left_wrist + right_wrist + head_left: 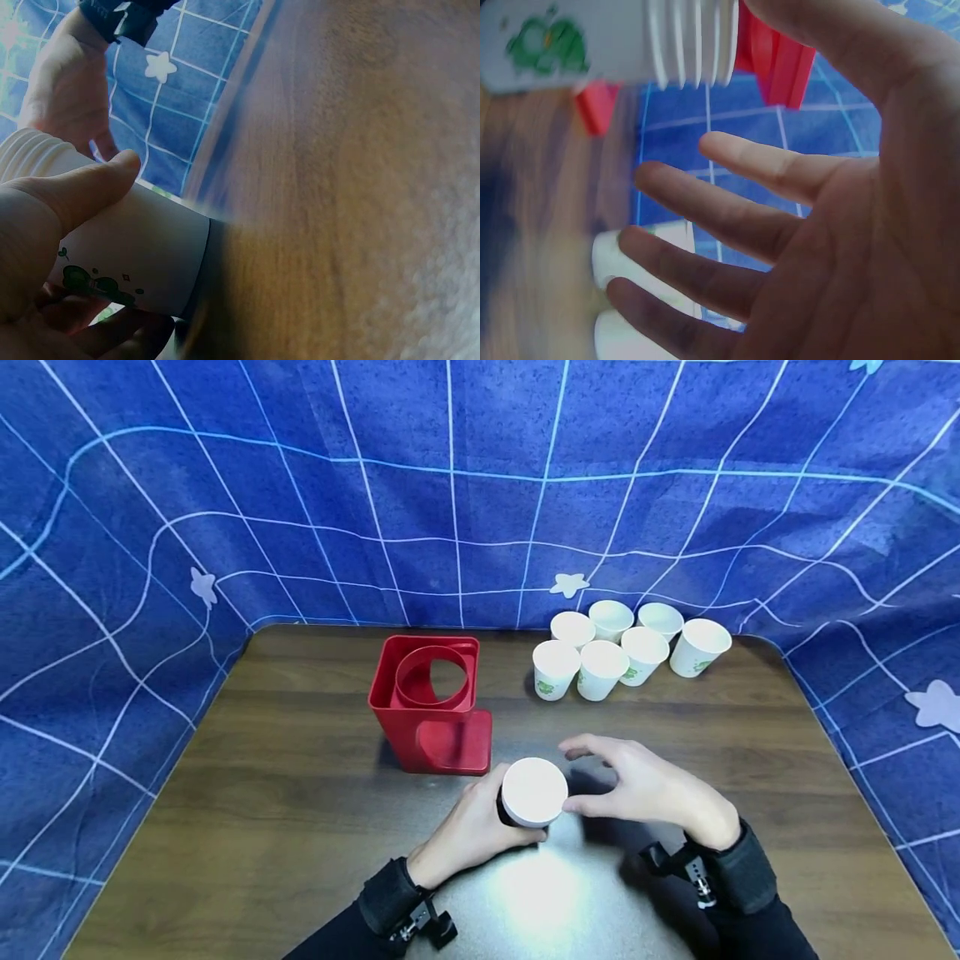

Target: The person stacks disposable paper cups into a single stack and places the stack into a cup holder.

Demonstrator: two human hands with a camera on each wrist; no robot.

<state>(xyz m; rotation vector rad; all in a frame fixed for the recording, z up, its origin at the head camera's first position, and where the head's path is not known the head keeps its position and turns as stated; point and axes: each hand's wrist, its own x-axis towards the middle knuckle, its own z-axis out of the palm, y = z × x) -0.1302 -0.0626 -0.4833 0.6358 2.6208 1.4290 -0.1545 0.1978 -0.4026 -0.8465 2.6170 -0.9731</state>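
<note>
A: Where is the paper cup stack (pixel 533 792)?

B: Upright on the counter (pixel 300 793), before the red dispenser (pixel 433 706). Left hand (pixel 468 831) clamped round it, apparently steadying; right hand (pixel 648 789) spread, fingers apart, thumb touching the rim.

White cup stack (pixel 533 792), hand-held above table

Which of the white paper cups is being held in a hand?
The white paper cup stack in front of the red plastic holder: the left hand grips it, while the seven loose white paper cups stand untouched at the back.
</note>
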